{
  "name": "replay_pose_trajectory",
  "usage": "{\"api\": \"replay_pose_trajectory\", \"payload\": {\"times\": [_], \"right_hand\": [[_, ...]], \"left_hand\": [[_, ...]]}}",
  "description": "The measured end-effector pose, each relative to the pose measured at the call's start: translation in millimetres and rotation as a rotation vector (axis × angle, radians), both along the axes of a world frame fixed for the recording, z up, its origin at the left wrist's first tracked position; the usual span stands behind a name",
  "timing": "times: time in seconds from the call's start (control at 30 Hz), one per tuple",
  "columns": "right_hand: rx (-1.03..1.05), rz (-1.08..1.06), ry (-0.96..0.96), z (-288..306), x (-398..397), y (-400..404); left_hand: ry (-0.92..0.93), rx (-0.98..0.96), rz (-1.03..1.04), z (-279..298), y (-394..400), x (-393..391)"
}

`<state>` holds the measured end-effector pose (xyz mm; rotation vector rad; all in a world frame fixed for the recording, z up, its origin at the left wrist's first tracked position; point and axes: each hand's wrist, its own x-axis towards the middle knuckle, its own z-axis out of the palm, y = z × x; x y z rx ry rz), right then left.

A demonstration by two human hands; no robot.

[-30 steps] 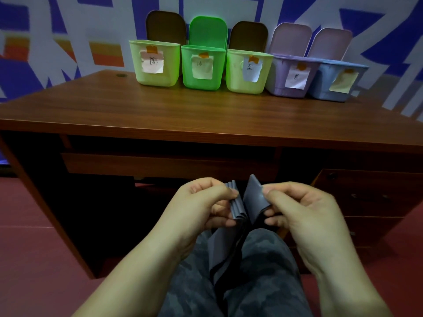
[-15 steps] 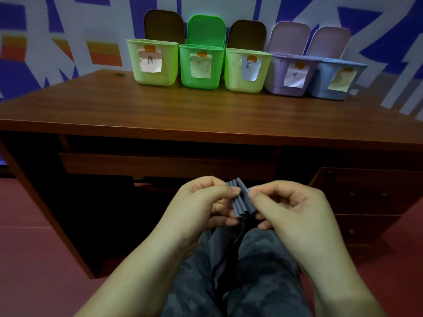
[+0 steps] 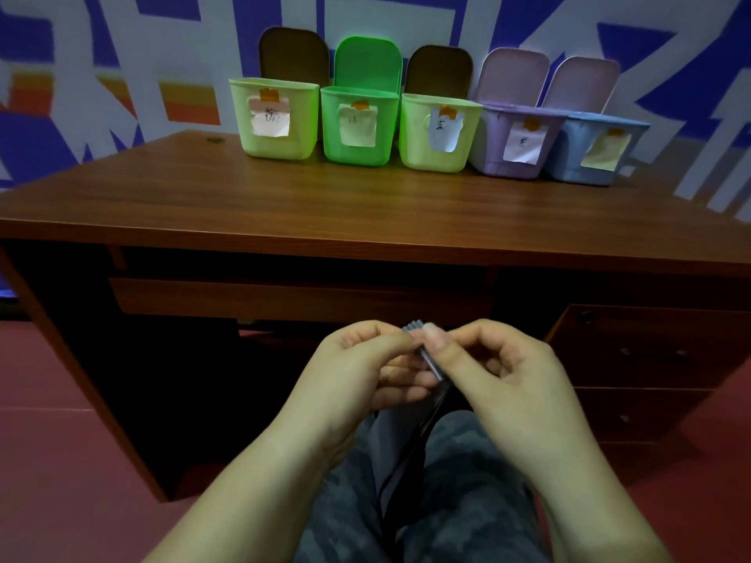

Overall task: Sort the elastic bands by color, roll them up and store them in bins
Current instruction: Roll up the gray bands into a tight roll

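Note:
A grey-blue elastic band (image 3: pixel 427 359) is folded into a tight stack between my two hands, held over my lap below the desk. My left hand (image 3: pixel 361 375) pinches the stack from the left. From the right, my right hand (image 3: pixel 500 384) presses its thumb against the folds and grips them. The band's loose tail (image 3: pixel 400 461) hangs down between my knees. Several labelled bins stand in a row at the back of the desk: a pale green bin (image 3: pixel 276 119), a bright green bin (image 3: pixel 359 128), another pale green bin (image 3: pixel 437 136), a purple bin (image 3: pixel 516 142) and a blue bin (image 3: pixel 597 150).
The wooden desk (image 3: pixel 365 209) stretches across in front of me, with a keyboard shelf (image 3: pixel 284 302) under it and drawers (image 3: pixel 650 359) at the right. All bin lids stand open against the patterned wall. The floor is red.
My right hand folded the raised flap of band over to the left onto the stack. Both hands have closed together, pressing the folds into a tighter bundle.

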<state>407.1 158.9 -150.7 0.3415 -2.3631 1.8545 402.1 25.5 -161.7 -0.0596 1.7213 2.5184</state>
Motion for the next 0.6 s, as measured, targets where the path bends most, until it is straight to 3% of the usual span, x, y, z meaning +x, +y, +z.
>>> {"api": "replay_pose_trajectory", "payload": {"times": [0.17,0.33,0.47,0.6], "right_hand": [[0.103,-0.033,0.033,16,-29,2],[0.238,0.116,0.196,80,-45,3],[0.389,0.248,0.329,138,-45,0],[0.507,0.261,0.444,178,-46,0]], "left_hand": [[0.036,-0.026,0.057,17,-6,-6],[0.400,-0.311,0.171,45,-27,-25],[0.459,-0.377,-0.165,85,-26,-36],[0.387,-0.201,-0.341,120,-17,-33]]}}
